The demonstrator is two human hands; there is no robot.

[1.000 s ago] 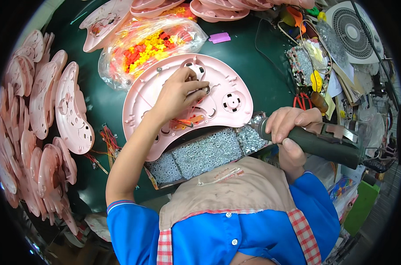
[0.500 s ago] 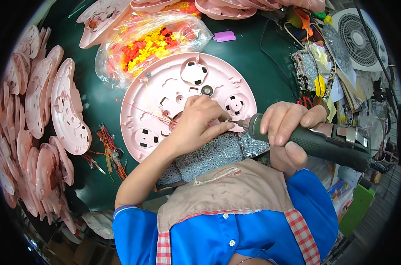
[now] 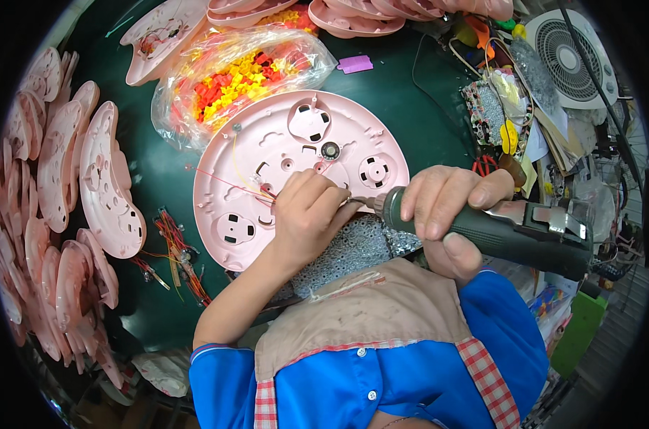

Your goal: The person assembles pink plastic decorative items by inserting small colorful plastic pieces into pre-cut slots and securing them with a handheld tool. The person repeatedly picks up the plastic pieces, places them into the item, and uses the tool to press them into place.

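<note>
The left hand (image 3: 310,218) hides part of the near rim of the pink shell (image 3: 256,146), and I cannot tell whether its grip pinches anything at the bent fingertips. Small metal bits (image 3: 356,247) show only partly between shell and apron (image 3: 367,304). The shell lies toward the near edge of the counter (image 3: 392,71), hollow side up, with slotted round recesses, a dark disc (image 3: 330,151) and thin wires. The right hand (image 3: 446,207) is clenched round a dark green power screwdriver (image 3: 528,243), its tip pointing at the left fingertips.
</note>
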